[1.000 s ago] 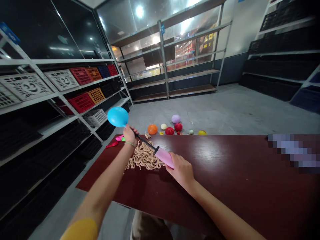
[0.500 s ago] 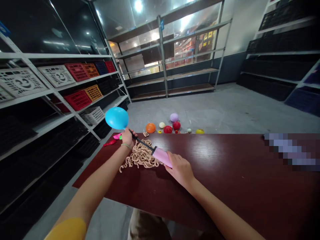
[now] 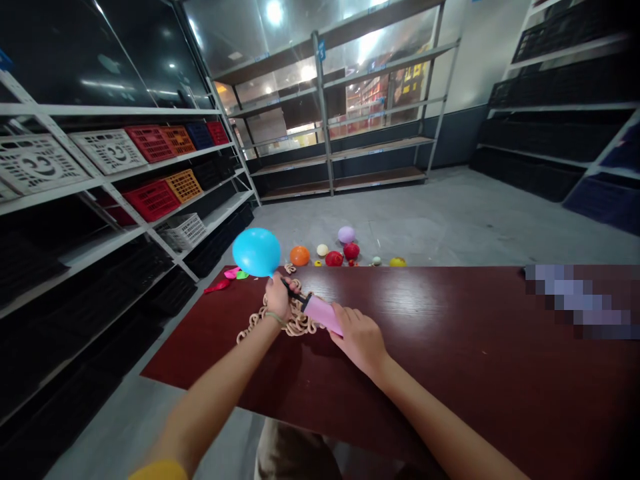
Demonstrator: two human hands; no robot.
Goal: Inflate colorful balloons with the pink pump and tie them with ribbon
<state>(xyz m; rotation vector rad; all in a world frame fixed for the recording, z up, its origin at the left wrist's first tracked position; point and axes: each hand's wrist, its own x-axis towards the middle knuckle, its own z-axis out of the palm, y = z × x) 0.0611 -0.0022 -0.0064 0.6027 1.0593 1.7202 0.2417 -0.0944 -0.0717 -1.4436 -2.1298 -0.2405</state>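
Note:
My left hand (image 3: 278, 297) pinches the neck of a blue balloon (image 3: 257, 251) onto the black nozzle of a hand pump. My right hand (image 3: 360, 339) grips the pump's pink barrel (image 3: 323, 313). The black rod between my hands is almost fully pushed in, so my hands are close together. Both hands work above a dark red table (image 3: 450, 360), over a pile of tan curly cord (image 3: 295, 323) lying on its far left part.
Several inflated balloons, orange (image 3: 300, 255), red (image 3: 333, 259), purple (image 3: 346, 234) and yellow (image 3: 397, 262), lie on the grey floor beyond the table. Flat pink and green balloons (image 3: 231, 273) lie by the table's left corner. Shelves with coloured crates (image 3: 150, 199) line the left side.
My left hand with the balloon has moved right and toward my right hand, shortening the exposed pump rod. The balloon looks slightly larger. My right hand has barely moved.

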